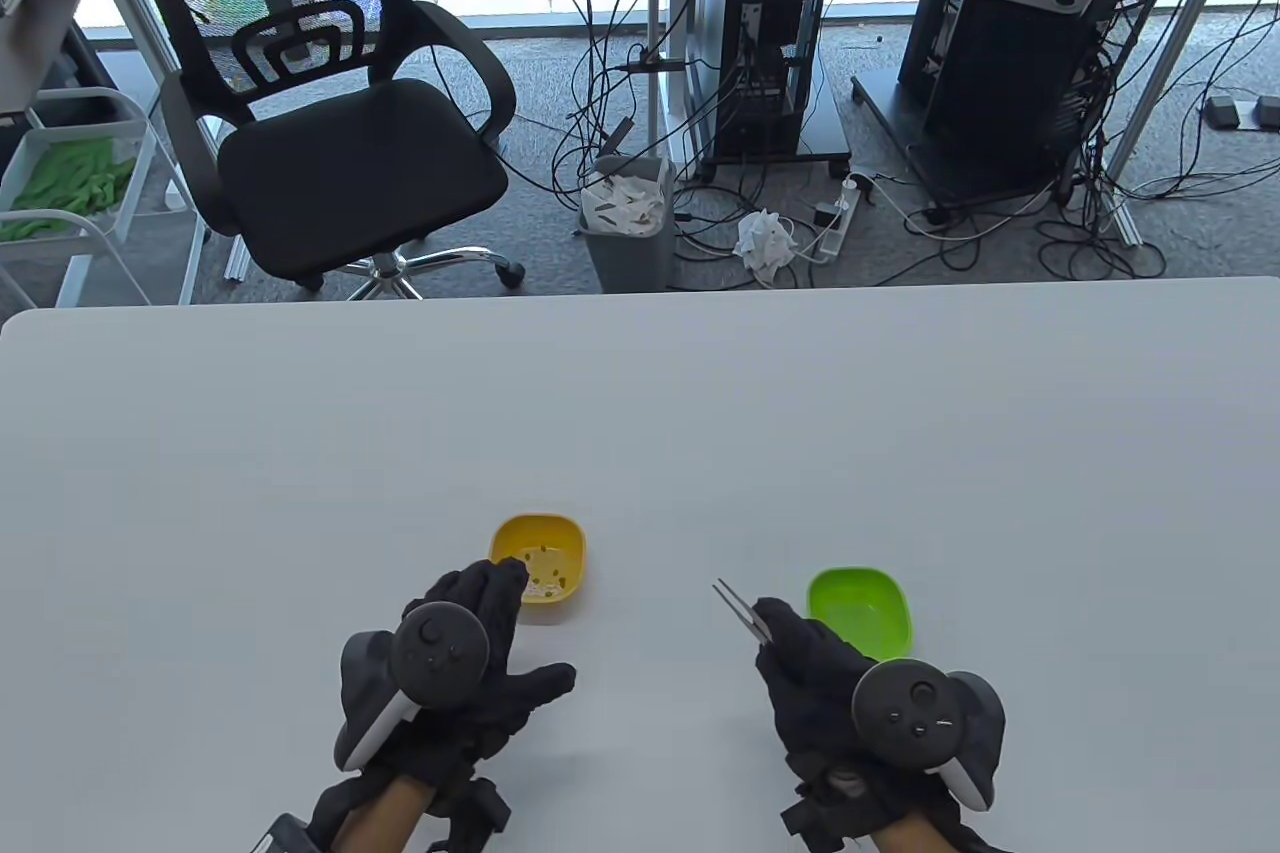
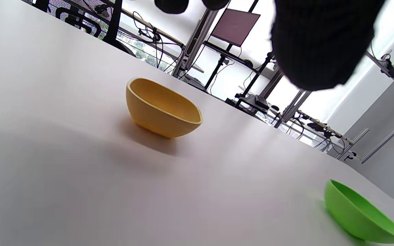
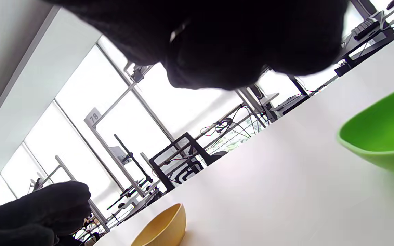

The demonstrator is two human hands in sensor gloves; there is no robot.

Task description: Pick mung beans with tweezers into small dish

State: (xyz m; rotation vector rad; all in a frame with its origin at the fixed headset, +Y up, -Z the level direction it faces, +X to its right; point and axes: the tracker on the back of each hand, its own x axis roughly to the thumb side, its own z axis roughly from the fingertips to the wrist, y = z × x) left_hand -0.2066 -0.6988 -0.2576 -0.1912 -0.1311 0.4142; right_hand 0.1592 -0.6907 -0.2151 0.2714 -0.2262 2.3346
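A yellow dish (image 1: 540, 566) holding several small beans (image 1: 545, 575) sits on the white table (image 1: 640, 413); it also shows in the left wrist view (image 2: 161, 109) and the right wrist view (image 3: 161, 229). A green dish (image 1: 860, 605) stands to its right, looking empty; it shows too in the left wrist view (image 2: 361, 213) and the right wrist view (image 3: 383, 133). My right hand (image 1: 800, 658) grips metal tweezers (image 1: 738, 609), tips pointing up-left above the table between the dishes. My left hand (image 1: 490, 633) lies open just in front of the yellow dish, fingertips by its near rim.
The table's far edge (image 1: 640, 293) runs across the middle of the table view. Beyond it stand an office chair (image 1: 340, 123), a grey bin (image 1: 628, 218) and computer towers with cables on the floor.
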